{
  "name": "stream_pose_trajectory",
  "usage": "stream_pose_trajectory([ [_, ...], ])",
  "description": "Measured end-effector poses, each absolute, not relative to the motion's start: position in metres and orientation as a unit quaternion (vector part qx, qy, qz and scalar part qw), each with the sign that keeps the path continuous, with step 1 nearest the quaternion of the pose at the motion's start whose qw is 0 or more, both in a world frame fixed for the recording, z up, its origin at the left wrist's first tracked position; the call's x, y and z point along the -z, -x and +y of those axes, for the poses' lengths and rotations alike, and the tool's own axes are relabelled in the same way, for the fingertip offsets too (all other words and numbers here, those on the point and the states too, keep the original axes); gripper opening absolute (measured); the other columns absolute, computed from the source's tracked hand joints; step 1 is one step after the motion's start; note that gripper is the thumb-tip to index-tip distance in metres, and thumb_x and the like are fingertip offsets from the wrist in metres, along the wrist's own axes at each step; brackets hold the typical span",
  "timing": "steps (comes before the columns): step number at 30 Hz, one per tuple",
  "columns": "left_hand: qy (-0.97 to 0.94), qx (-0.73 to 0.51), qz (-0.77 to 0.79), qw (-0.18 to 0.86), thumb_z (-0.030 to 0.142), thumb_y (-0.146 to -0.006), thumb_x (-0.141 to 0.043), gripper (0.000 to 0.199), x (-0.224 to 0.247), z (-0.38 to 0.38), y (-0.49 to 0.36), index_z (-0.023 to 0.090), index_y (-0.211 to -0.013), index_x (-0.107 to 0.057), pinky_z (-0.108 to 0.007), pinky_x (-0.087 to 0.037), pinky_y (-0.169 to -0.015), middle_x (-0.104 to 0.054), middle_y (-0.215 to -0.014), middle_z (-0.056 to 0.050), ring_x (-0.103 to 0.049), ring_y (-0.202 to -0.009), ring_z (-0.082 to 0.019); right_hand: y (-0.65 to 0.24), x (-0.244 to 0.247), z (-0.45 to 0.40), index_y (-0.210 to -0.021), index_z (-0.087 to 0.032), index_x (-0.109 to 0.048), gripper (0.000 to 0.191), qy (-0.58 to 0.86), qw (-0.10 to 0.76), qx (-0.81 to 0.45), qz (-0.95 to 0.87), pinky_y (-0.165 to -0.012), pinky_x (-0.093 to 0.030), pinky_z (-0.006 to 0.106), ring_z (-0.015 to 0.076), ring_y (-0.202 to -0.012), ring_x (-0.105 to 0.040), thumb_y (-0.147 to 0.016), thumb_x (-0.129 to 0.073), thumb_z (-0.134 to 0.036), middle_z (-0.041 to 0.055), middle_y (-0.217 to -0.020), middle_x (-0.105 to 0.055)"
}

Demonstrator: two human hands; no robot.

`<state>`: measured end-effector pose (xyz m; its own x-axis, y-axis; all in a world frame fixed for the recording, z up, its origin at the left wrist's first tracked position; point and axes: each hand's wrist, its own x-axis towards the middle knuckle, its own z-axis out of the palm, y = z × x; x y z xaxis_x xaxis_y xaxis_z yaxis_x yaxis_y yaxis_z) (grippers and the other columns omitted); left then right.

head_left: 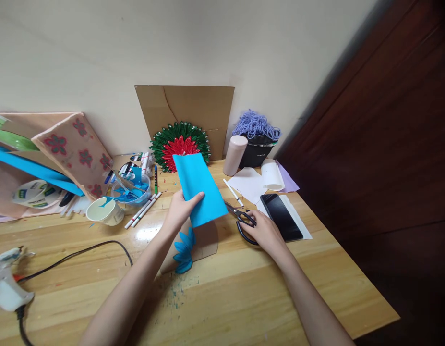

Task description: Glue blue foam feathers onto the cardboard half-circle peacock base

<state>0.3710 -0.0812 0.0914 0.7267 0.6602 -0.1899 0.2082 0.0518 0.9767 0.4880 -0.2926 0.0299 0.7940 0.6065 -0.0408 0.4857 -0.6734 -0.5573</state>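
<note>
While the wooden table (244, 298) is reached over from six o'clock, a blue sheet (207, 185) is pinched at eight by the thumb and fingers of the left hand (182, 209); a black phone (282, 218) is seen at four; scissors (246, 218) at five are held at their handles by the curled right hand (264, 230)

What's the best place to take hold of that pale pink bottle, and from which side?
I'd grip the pale pink bottle around the middle of its body, coming from its front left. It stands upright and is a plain cylinder with no handle in view, so thumb and fingers should wrap opposite sides. The black container crowds its right side.
</note>
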Motion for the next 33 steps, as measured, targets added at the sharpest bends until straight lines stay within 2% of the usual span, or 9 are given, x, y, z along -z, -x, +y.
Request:
stream_pose_trajectory([
  [3,-0.670,-0.118,0.293,0.672,0.037,-0.067,-0.069,0.040,-0.074,-0.101,-0.371,0.013,-0.098,-0.060,-0.038,-0.051,-0.078,-0.067,-0.104,-0.012,-0.063,-0.093,-0.027,-0.486,-0.024,-0.292,-0.090,-0.017,-0.058,0.023,0.928,0.210,-0.077,-0.296,-0.071,-0.044,0.034,0.0263,-0.085,-0.060,-0.074,-0.059,-0.035,0.0108,-0.092,-0.064],
  [6,-0.669,-0.099,0.292,0.676,0.030,-0.066,-0.070,0.040,-0.053,-0.121,-0.370,0.012,-0.099,-0.056,-0.037,-0.051,-0.077,-0.067,-0.101,-0.012,-0.063,-0.092,-0.026,-0.488,-0.021,-0.293,-0.090,-0.015,-0.061,0.024,0.927,0.225,-0.020,-0.300,-0.079,-0.043,0.038,0.0290,-0.092,-0.057,-0.076,-0.056,-0.034,0.0144,-0.094,-0.062],
  [8,-0.648,-0.079,0.302,0.695,0.028,-0.069,-0.068,0.039,-0.041,-0.130,-0.368,0.013,-0.101,-0.052,-0.036,-0.052,-0.073,-0.068,-0.094,-0.010,-0.065,-0.086,-0.024,-0.489,-0.022,-0.292,-0.091,-0.016,-0.062,0.026,0.906,0.302,-0.020,-0.298,-0.083,-0.042,0.040,0.0281,-0.095,-0.055,-0.080,-0.051,-0.037,0.0143,-0.098,-0.060],
  [11,-0.632,-0.104,0.292,0.710,0.029,-0.072,-0.066,0.038,-0.033,-0.139,-0.364,0.015,-0.103,-0.049,-0.035,-0.052,-0.074,-0.068,-0.096,-0.009,-0.064,-0.088,-0.023,-0.487,-0.024,-0.287,-0.099,-0.018,-0.059,0.037,0.830,0.471,-0.160,-0.252,-0.076,-0.046,0.037,0.0231,-0.086,-0.059,-0.082,-0.045,-0.048,0.0110,-0.095,-0.063],
  [15,-0.617,-0.123,0.244,0.738,0.030,-0.073,-0.066,0.039,-0.036,-0.146,-0.355,0.016,-0.104,-0.046,-0.033,-0.051,-0.076,-0.067,-0.099,-0.009,-0.063,-0.091,-0.021,-0.475,-0.024,-0.278,-0.108,-0.016,-0.055,0.056,0.718,0.575,-0.340,-0.196,-0.064,-0.048,0.031,0.0194,-0.075,-0.060,-0.068,-0.063,-0.054,0.0088,-0.088,-0.065],
  [20,-0.626,-0.121,0.195,0.745,0.033,-0.071,-0.067,0.037,-0.045,-0.143,-0.330,0.017,-0.099,-0.048,-0.032,-0.049,-0.075,-0.066,-0.095,-0.008,-0.063,-0.087,-0.019,-0.461,-0.033,-0.276,-0.101,-0.017,-0.060,0.042,0.610,0.605,-0.465,-0.213,-0.075,-0.048,0.031,0.0171,-0.081,-0.060,-0.069,-0.069,-0.041,0.0065,-0.092,-0.065],
  [24,-0.630,-0.104,0.228,0.735,0.034,-0.064,-0.072,0.037,-0.048,-0.128,-0.303,0.017,-0.091,-0.052,-0.029,-0.048,-0.074,-0.065,-0.082,-0.003,-0.062,-0.078,-0.016,-0.460,-0.034,-0.278,-0.083,-0.019,-0.061,0.029,0.627,0.625,-0.425,-0.189,-0.077,-0.048,0.029,0.0166,-0.082,-0.060,-0.066,-0.072,-0.039,0.0049,-0.090,-0.063],
  [30,-0.610,-0.105,0.197,0.760,0.036,-0.062,-0.074,0.037,-0.051,-0.127,-0.293,0.016,-0.086,-0.054,-0.027,-0.046,-0.075,-0.065,-0.084,-0.003,-0.061,-0.079,-0.014,-0.449,-0.024,-0.272,-0.115,-0.024,-0.052,0.068,0.572,0.632,-0.458,-0.254,-0.096,-0.039,0.040,0.0247,-0.114,-0.051,-0.056,-0.078,-0.044,0.0121,-0.123,-0.055],
  [33,-0.608,-0.103,0.177,0.767,0.037,-0.063,-0.074,0.039,-0.050,-0.136,-0.302,0.015,-0.088,-0.054,-0.027,-0.046,-0.075,-0.064,-0.085,-0.004,-0.061,-0.079,-0.014,-0.437,-0.028,-0.268,-0.111,-0.023,-0.055,0.067,0.518,0.643,-0.498,-0.265,-0.095,-0.041,0.042,0.0276,-0.113,-0.052,-0.054,-0.078,-0.048,0.0112,-0.121,-0.058],
])
